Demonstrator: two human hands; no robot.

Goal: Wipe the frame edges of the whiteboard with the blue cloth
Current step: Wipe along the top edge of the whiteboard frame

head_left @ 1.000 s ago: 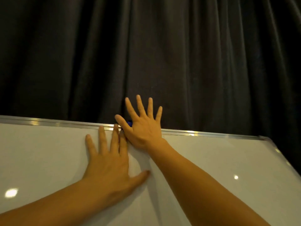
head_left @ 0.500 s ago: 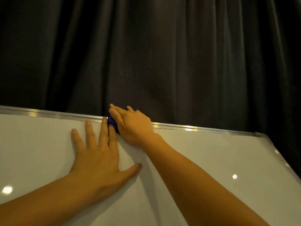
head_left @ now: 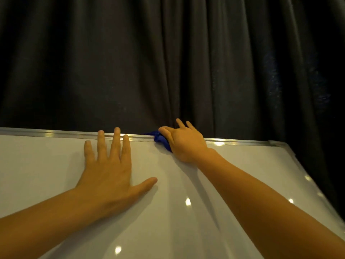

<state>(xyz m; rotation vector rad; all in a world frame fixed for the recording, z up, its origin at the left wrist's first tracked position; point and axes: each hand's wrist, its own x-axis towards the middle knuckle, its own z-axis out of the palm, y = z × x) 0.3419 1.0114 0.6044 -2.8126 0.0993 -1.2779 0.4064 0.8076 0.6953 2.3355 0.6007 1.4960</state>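
Whiteboard [head_left: 56, 165] top frame edge [head_left: 233, 141] runs left to right; our right hand [head_left: 183, 142] presses the bunched blue cloth [head_left: 160, 138] onto it, fingers curled over. Left hand [head_left: 110, 171] lies flat, spread, just below that edge.

I see a deep blue crumpled cloth [head_left: 160, 139], a glossy white whiteboard surface [head_left: 56, 165], its silver metal frame edge [head_left: 242, 142], a plain black pleated curtain [head_left: 168, 62]

You have nothing to read here: no text, label, brand, number or sign shows on the whiteboard [head_left: 214, 212], its metal frame [head_left: 56, 132], the blue cloth [head_left: 161, 139] or the dark curtain [head_left: 168, 62] behind it. The board's surface carries only light reflections.
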